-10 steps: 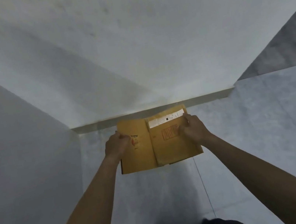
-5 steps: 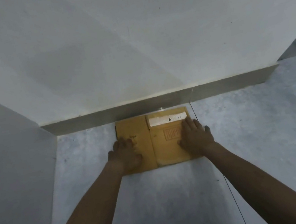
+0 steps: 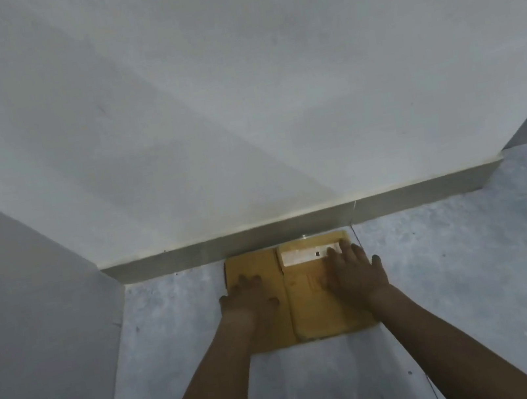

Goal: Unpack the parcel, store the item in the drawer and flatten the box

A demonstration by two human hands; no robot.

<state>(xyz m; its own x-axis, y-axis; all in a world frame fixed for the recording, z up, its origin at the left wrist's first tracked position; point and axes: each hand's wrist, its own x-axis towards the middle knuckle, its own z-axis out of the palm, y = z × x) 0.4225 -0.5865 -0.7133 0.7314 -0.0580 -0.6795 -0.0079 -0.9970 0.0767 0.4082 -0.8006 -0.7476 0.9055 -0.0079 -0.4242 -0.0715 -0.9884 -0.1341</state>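
Lower centre of frame: flattened cardboard box (image 3: pixel 311 312) lies flat on the grey floor (image 3: pixel 456 272), far edge touching the skirting (image 3: pixel 261 241) at the foot of the white wall (image 3: pixel 239 99). Left hand (image 3: pixel 248 300) open, palm down on the box's left panel. Right hand (image 3: pixel 353 274) open, fingers spread, flat on the right panel; fingertips now overlap the white label (image 3: pixel 302 256), where 0.5 s ago they sat just below it. Left hand roughly the same spot as 0.5 s ago. A second ago the box was lifted off the floor, pinched by both hands; now down and pressed. Grey panel (image 3: pixel 35 339) stands at frame left.
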